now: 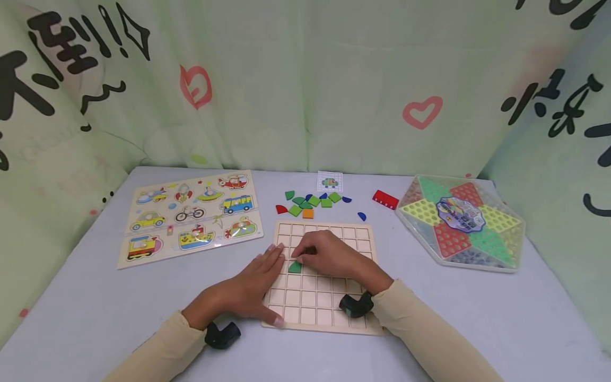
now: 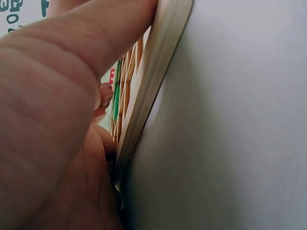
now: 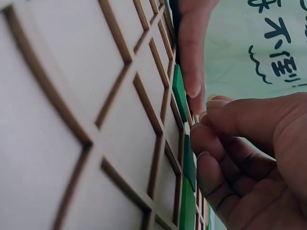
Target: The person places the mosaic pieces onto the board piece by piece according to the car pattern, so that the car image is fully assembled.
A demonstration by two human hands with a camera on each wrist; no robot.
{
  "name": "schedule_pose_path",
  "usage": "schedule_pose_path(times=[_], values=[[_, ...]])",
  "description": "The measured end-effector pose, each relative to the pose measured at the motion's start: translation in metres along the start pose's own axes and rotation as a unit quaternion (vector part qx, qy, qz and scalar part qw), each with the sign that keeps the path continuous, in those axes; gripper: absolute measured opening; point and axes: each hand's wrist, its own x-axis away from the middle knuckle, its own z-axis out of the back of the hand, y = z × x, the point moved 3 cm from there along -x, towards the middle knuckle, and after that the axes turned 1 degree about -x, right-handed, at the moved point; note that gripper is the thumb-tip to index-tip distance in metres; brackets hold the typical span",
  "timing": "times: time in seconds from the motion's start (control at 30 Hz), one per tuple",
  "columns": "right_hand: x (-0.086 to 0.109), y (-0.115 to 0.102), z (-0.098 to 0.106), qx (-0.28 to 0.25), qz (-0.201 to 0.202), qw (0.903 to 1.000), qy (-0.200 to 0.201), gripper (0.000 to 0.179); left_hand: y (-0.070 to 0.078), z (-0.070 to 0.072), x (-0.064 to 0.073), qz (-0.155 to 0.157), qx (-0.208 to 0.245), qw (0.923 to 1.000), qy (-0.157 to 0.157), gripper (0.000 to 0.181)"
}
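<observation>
A wooden grid board (image 1: pixel 307 316) lies in front of me. My left hand (image 1: pixel 248 286) rests along its left side with straight fingers, the thumb at the near edge. Over the upper left cells, my right hand (image 1: pixel 331 254) has its thumb and finger curled together, pinching at a dark green piece (image 3: pixel 190 165). That piece is mostly hidden from the head view. Just beside the fingertips lies a green quarter-round piece (image 1: pixel 295 268) on the grid. The right wrist view also shows a lighter green piece (image 3: pixel 187 208) on the board below the curled fingers.
Beyond the board are loose pieces: several green squares (image 1: pixel 326 203), a red piece (image 1: pixel 281 209), an orange square (image 1: pixel 308 214) and blue half-rounds (image 1: pixel 361 216). A pattern card (image 1: pixel 330 181) lies behind them. A vehicle puzzle (image 1: pixel 191 214) is left; a red strip (image 1: pixel 385 199) and a hexagonal game box (image 1: pixel 460 223) are right.
</observation>
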Motion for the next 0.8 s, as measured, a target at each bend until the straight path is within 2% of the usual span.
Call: schedule_pose_path(times=[0.4, 0.8], values=[[-0.006, 0.018, 0.025, -0.027, -0.043, 0.9963, 0.069, 0.014, 0.000, -0.001, 0.000, 0.000, -0.001, 1.0000, 0.002, 0.127], [-0.013, 0.047, 0.053, -0.032, -0.111, 0.9831, 0.142, 0.020, 0.001, -0.002, 0.000, 0.004, 0.004, 1.0000, 0.000, 0.126]])
